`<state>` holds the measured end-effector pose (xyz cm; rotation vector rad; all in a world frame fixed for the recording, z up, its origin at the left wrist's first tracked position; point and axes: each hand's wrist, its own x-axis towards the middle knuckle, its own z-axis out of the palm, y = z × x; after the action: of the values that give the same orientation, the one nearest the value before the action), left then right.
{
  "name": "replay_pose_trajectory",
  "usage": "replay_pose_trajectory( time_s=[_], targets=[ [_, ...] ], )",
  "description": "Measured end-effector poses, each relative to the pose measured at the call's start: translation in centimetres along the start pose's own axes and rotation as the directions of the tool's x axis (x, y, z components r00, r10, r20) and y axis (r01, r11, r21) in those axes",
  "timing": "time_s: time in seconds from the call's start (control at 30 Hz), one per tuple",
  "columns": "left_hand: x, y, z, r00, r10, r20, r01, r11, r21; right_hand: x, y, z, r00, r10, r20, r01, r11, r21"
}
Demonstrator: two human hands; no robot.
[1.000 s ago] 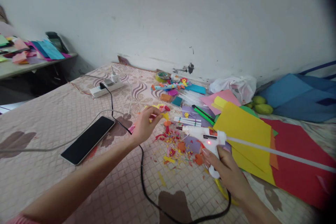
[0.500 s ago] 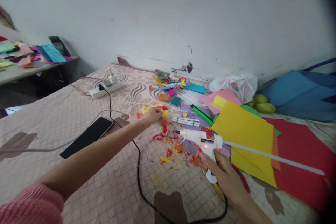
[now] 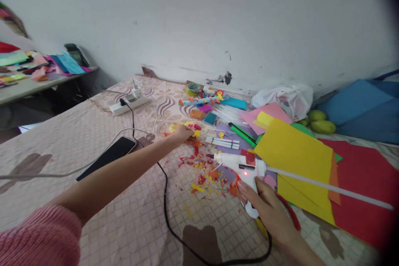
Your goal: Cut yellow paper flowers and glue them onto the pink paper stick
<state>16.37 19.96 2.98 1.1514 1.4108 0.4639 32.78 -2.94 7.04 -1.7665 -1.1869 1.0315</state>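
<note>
My right hand (image 3: 264, 199) is wrapped round the handle of a white hot glue gun (image 3: 238, 161). Its nozzle points left, its small red light glows, and a long glue stick (image 3: 330, 189) sticks out of the back. My left hand (image 3: 183, 134) reaches forward to a small heap of yellow paper cut-outs (image 3: 176, 127). Its fingers are closed and bent down among the pieces; what they pinch, if anything, is hidden. Red and yellow paper scraps (image 3: 202, 170) lie between the hands. Several white pens (image 3: 222, 143) and a green cutter (image 3: 242, 134) lie beyond the glue gun.
A black cord (image 3: 165, 199) loops across the quilted cloth from the power strip (image 3: 129, 104). A phone (image 3: 107, 158) lies at left. Yellow sheets (image 3: 299, 162) and red sheets (image 3: 361, 178) are at right. Tape (image 3: 193, 89), a plastic bag (image 3: 283, 99) and green fruit (image 3: 322, 126) line the wall.
The view has shifted slightly, so most things sit a little further right. My left hand stays at the yellow cut-outs, and my right hand keeps its grip on the glue gun.
</note>
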Motion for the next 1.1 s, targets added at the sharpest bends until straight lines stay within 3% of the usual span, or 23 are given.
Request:
replay_pose_trajectory(
  time_s=[0.37,1.1],
  targets=[
    [-0.9,1.0,0.1,0.999,-0.030,-0.019,0.032,0.996,0.084,0.0,0.9,-0.3,0.999,-0.001,0.051,-0.003,0.998,0.069],
    [0.1,0.8,0.4,0.997,-0.033,-0.068,0.045,0.981,0.190,-0.3,1.0,-0.6,0.998,0.010,0.057,-0.016,0.995,0.101]
  ],
)
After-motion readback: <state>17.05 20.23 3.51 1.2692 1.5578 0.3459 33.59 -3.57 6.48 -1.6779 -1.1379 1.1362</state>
